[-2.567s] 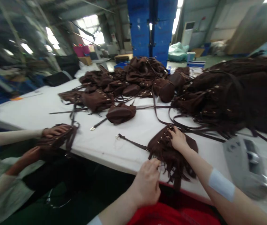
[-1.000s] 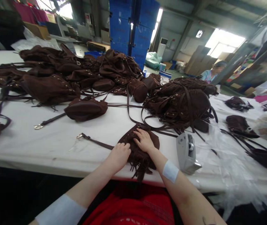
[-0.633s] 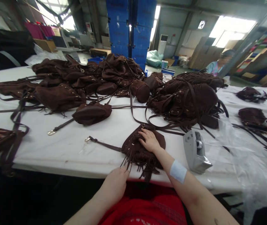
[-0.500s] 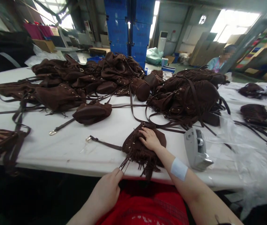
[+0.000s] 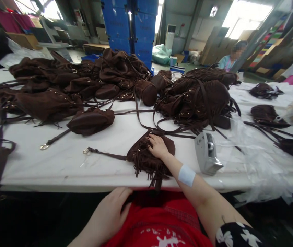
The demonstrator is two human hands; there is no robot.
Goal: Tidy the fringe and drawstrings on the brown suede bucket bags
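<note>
A dark brown fringed bag (image 5: pixel 138 151) lies on the white-covered table close to its front edge. Its strap, with a gold-coloured buckle (image 5: pixel 86 150), stretches out to the left. My right hand (image 5: pixel 159 146) rests on top of the bag, fingers extended over the fringe, pressing on it rather than wrapped round it. Some fringe strands hang towards the table edge. My left hand (image 5: pixel 113 209) is below the front edge, apart from the bag. Its fingers are bent with a gap to the thumb, and nothing shows in it.
Brown bags are heaped at the back left (image 5: pixel 84 79) and back right (image 5: pixel 192 99). A single brown bag (image 5: pixel 91 121) lies nearer, on the left. A grey tape dispenser (image 5: pixel 207 152) stands right of my arm, beside clear plastic (image 5: pixel 262 168). Another person (image 5: pixel 232 56) is at the far right.
My left hand has let go of a thin fringe strand and drawn slightly down and left. The right hand stays on the bag. The whole view has shifted slightly.
</note>
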